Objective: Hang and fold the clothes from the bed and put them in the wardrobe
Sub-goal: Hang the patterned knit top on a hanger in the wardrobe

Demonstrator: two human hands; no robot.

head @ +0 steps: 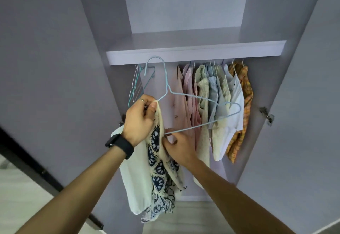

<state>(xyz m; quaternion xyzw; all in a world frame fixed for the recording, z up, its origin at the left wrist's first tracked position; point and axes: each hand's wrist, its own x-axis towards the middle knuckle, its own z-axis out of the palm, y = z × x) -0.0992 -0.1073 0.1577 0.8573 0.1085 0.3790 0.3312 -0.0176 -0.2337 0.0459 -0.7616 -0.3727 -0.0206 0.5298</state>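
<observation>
In the head view, the hanger [193, 97] is held up in front of the open wardrobe [184, 9], just below its shelf [195, 49]. Its hook is free of the rail, probably because the garment [158, 165] is only partly on it. The garment is cream with dark blue motifs. It hangs from the hanger's left end down between the two forearms, well short of the rail.

The left hand [139, 121] is raised, with the wrist bent back. Its thumb and fingers pinch the hanger's left end and the garment's top edge together, which seems to keep the cloth from sliding off while the other side is fed on. The right hand [176, 145] sits lower, at the near end of the bottom bar. Its fingers are curled narrow on the garment's edge, apparently to draw it along the wire.

A white cloth [136, 178] hangs behind the left wrist; I cannot tell what holds it. The hung clothes [237, 93] are crowded to the right and the empty hangers [136, 86] hang at the left. The gap between them is the likely place for this hanger.
</observation>
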